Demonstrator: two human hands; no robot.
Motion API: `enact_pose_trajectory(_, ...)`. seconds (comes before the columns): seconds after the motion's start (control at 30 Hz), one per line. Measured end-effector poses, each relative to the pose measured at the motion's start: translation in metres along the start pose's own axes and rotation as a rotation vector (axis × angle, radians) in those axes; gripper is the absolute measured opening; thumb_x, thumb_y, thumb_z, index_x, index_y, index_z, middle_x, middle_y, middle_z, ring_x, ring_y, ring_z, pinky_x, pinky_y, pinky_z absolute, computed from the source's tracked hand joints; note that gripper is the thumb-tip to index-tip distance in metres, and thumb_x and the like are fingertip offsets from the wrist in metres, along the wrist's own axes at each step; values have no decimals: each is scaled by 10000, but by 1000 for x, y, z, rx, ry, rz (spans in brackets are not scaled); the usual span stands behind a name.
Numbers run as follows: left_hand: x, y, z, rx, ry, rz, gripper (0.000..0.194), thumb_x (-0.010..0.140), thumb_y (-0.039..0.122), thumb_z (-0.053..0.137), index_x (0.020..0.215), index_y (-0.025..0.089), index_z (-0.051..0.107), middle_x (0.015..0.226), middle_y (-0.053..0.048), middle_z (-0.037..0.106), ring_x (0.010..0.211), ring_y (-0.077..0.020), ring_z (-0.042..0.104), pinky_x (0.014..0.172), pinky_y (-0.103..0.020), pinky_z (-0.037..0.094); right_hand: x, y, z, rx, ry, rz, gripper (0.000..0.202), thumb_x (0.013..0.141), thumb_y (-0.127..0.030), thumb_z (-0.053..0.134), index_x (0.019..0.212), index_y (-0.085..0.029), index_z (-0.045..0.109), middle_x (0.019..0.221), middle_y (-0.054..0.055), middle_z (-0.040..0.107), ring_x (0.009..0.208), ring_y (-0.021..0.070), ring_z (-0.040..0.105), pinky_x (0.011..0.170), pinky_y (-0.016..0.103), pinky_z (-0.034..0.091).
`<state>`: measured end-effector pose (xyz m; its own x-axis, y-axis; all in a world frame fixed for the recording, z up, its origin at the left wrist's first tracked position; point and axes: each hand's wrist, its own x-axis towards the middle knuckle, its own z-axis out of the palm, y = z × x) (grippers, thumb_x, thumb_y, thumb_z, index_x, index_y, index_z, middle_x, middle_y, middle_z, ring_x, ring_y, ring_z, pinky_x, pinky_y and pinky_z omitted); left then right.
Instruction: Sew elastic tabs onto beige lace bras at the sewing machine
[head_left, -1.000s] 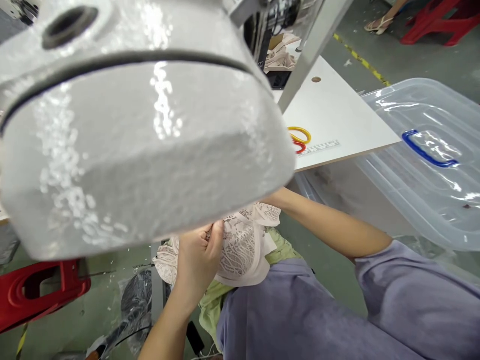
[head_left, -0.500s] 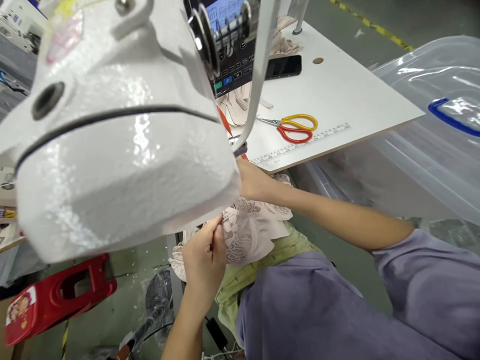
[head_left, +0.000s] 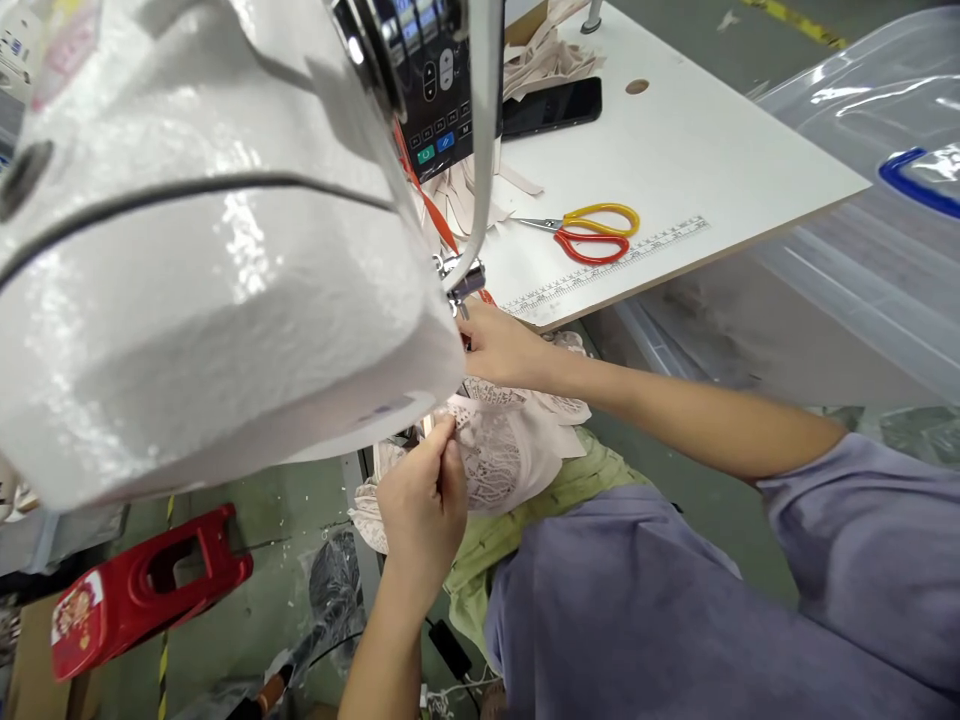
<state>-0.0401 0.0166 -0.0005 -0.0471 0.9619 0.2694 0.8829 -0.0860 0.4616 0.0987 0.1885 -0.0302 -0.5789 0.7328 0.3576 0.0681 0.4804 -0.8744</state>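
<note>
A white sewing machine head (head_left: 225, 300) fills the upper left and hides the needle area from me. Below its right end, a pale pink lace garment (head_left: 499, 455) hangs over the near edge toward my lap. My left hand (head_left: 424, 500) is closed, thumb and fingers pinching the garment's edge just under the machine head. Further right, my right hand (head_left: 499, 345) lies at the garment's upper part, close to the machine's metal fittings (head_left: 463, 278). Its fingertips are partly behind the machine head, so what they grip cannot be made out.
On the white table (head_left: 637, 150) lie yellow-and-red-handled scissors (head_left: 592, 233), a printed ruler strip (head_left: 607, 265), a black phone (head_left: 555, 107) and pale fabric strips (head_left: 551, 60). A control panel (head_left: 439, 90) stands behind the machine. A red stool (head_left: 150, 590) is on the floor; clear plastic bins (head_left: 847, 290) stand right.
My view has shifted, so the machine head sits further left and more of the right hand shows. Both hands stay at the lace garment with little visible movement.
</note>
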Motion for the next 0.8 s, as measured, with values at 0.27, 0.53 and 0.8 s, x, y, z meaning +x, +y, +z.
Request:
enact_pose_trajectory(0.27,-13,-5,0,9,-33,-83,352,997,271,529,1320,201,653,981,-61,794,702,-152,716,649,-233,531,-3,2,2,-9,49,8,57,837,-239,633,842,-187,612,992,49,587,811,158,515,743,304,453)
enact_pose_trajectory(0.53,-16,3,18,216,302,72,379,958,310,597,1286,121,586,1239,-211,636,1194,-302,586,1018,-444,441,-7,1,5,21,82,6,82,817,-246,620,857,-178,644,1121,84,623,892,178,573,756,306,489)
enact_pose_trajectory(0.8,-13,30,31,308,156,69,515,934,347,628,1393,124,561,1369,-231,544,1281,-368,482,1093,-508,365,-8,-7,11,-13,105,37,69,809,-208,568,748,-191,538,1014,67,611,772,159,547,680,307,494)
